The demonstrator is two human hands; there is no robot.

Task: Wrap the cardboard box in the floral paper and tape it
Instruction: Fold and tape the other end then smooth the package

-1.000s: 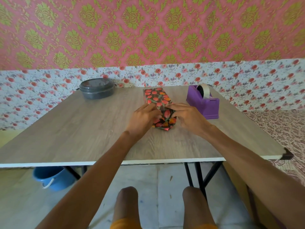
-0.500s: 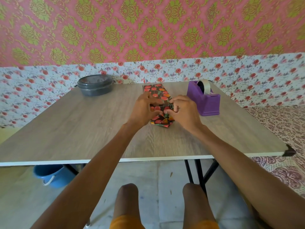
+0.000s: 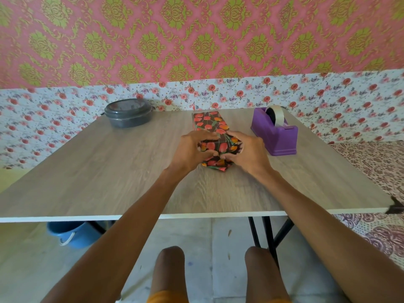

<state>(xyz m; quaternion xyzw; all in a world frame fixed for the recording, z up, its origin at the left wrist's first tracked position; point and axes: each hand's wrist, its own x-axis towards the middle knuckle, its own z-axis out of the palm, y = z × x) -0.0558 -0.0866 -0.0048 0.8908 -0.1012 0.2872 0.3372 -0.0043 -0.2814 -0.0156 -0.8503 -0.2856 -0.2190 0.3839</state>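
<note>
1. Box (image 3: 209,123): lies flat on the desk (image 3: 109,182), long axis running from near edge to far edge. It sits about mid-width, closer to the far edge than the near one.
2. Floral paper (image 3: 219,147): dark ground with red/orange flowers, covers every box face in view. At the near end it is bunched into folded flaps, and the lowest flap rests on the desk just below the thumbs.
3. Left hand (image 3: 190,150): on the left side of the near end. Fingers are curled over the top face, thumb pressed against the end face. It grips the box.
4. Right hand (image 3: 249,154): mirrored on the right side. Fingers are curled over the top/right edge, thumb on the end face with its tip close to the left thumb. It also grips the box.
5. Tape dispenser (image 3: 276,138): purple, right of the box and apart from it, toward the far right corner. Near the right hand, not touching. Tape roll (image 3: 277,115) stands upright in it.
6. Container (image 3: 128,115): dark, round, lidded, toward the far left corner, well apart from the box.
7. Below the desk: blue bucket (image 3: 72,236) on the floor under the near left edge, black desk legs (image 3: 265,232) on the right, the person's knees (image 3: 170,270) at the bottom.
</note>
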